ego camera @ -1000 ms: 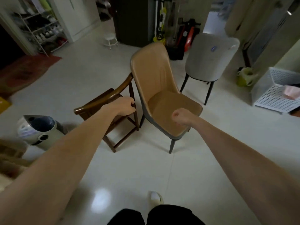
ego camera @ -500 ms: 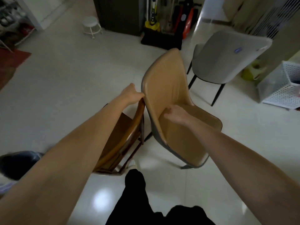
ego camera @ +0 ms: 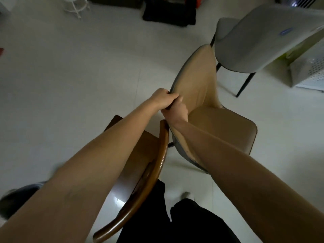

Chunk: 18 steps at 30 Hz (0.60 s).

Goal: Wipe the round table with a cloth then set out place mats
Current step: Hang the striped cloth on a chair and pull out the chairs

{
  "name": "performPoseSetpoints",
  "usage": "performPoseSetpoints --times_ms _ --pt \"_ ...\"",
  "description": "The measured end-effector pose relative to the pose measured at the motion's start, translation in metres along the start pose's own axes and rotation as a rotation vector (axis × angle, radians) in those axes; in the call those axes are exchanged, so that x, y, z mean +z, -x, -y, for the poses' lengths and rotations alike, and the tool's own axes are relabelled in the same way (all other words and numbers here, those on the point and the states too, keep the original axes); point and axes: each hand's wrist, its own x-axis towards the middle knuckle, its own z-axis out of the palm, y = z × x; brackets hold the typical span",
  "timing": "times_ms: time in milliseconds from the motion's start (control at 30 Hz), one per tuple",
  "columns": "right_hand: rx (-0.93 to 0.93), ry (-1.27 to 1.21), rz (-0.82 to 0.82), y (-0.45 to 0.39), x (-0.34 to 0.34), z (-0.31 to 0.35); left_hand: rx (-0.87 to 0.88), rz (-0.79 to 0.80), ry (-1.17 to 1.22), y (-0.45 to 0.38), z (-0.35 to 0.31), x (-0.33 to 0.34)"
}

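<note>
Both hands now meet on one edge: the left hand [ego camera: 162,99], earlier apart, and the right hand [ego camera: 176,109] grip the backrest edge of the tan padded leather chair [ego camera: 198,81], which looks tilted. Just beside it stands a curved dark wooden armchair [ego camera: 154,165]; a grey shell chair [ego camera: 259,37] sits beyond. Swinging it could knock either neighbour. No round table, cloth or mats are in view.

left hand [ego camera: 162,99] + right hand [ego camera: 177,111] | gripping tan chair [ego camera: 198,81] backrest edge
</note>
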Motion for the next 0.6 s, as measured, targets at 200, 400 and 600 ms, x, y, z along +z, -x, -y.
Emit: performPoseSetpoints --times_ms 200,400,600 --pt "-0.091 -0.017 0.099 0.012 -0.007 -0.012 -0.146 0.039 0.059 -0.028 -0.014 0.015" --pt "-0.093 0.131 0.182 0.044 -0.064 -0.067 -0.283 0.186 0.067 -0.009 -0.048 0.065" --pt "-0.02 0.154 0.079 0.107 -0.115 -0.141 -0.278 0.205 0.128 0.039 -0.049 0.149"
